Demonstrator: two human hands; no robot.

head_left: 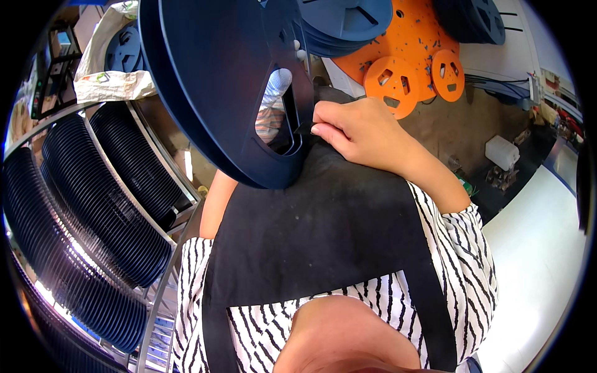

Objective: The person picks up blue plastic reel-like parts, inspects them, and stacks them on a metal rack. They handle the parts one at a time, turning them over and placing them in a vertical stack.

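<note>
A large dark blue plastic reel point(217, 81) with two flanges stands on edge in front of my black apron point(311, 230). My left forearm goes behind it. Through the cut-out in the flange shows my left hand point(271, 118), in a striped, pale glove, seemingly holding the reel from behind; whitish fingertips show at a higher slot. My bare right hand point(357, 130) is closed in a pinch beside the cut-out's right edge. A small dark pointed thing point(303, 128) shows at its fingertips, too small to name.
To the left, a metal rack point(134, 217) holds rows of dark discs. Behind stand stacked blue reels point(348, 25) and an orange surface point(410, 37) strewn with dark scraps, near two small orange reels point(392, 84). A white sack point(115, 87) sits far left, a white tabletop point(535, 267) right.
</note>
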